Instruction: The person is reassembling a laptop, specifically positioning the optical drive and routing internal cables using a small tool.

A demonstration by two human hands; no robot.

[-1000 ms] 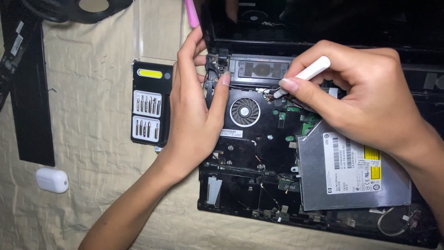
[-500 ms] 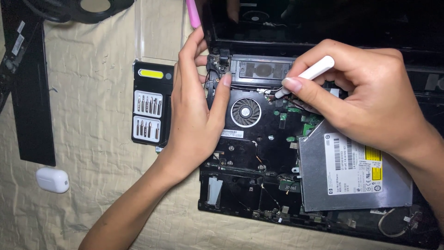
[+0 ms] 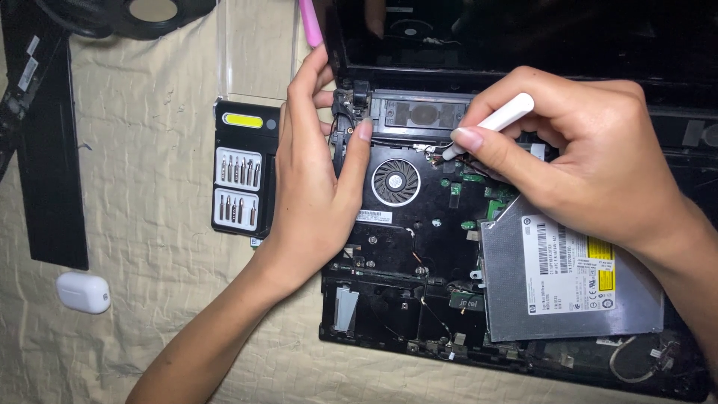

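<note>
Item: our right hand (image 3: 598,157) still pinches white screwdriver (image 3: 490,123), tip unmoved near fan (image 3: 395,182); left hand (image 3: 318,187), fingers loosely curled, steadies laptop chassis (image 3: 374,314) edge.

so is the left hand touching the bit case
Cannot tell. In the head view the left hand lies on the laptop edge and overlaps the bit case's right side, hiding any contact or gap.

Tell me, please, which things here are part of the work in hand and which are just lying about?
In use: opened laptop, white screwdriver in right hand, left hand steadying the hinge corner.
Lying about: bit case, white earbud case, pink tool.
</note>
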